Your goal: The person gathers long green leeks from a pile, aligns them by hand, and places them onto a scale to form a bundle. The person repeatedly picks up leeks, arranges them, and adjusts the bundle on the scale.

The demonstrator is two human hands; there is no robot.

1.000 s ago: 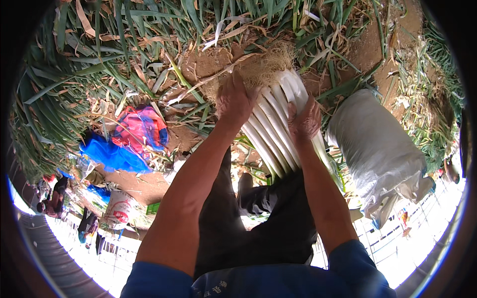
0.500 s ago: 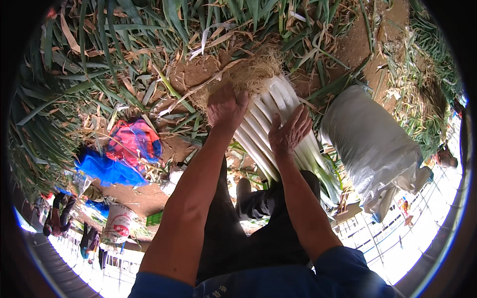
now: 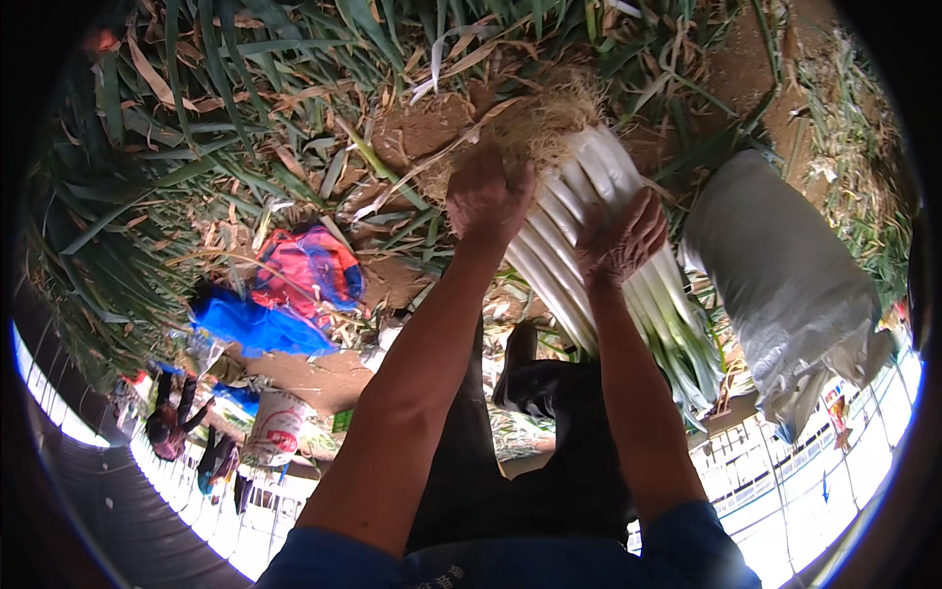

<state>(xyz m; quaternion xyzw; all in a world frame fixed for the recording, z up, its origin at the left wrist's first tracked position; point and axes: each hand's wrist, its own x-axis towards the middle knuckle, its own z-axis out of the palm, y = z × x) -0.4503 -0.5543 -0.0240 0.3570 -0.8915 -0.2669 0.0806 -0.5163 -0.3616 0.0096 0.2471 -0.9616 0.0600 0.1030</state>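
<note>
A bundle of large green onions lies on the ground in front of me, white stalks side by side, roots at the far end and green leaves toward my legs. My left hand is closed at the bundle's left side, by the root end. Its fingers curl around the edge, with their tips hidden. On top of the stalks, toward the right, rests my right hand, its thumb apart and fingers loosely bent, not wrapped around anything.
A stuffed whitish plastic sack lies right of the bundle. Red and blue cloth or netting is on the soil at left. More green onion plants cover the far and left ground. Behind stand a white bucket and people.
The view has shifted, so the scene sits farther right in the picture. My right hand's fingers are closer together and more bent. My left hand stays at the root end.
</note>
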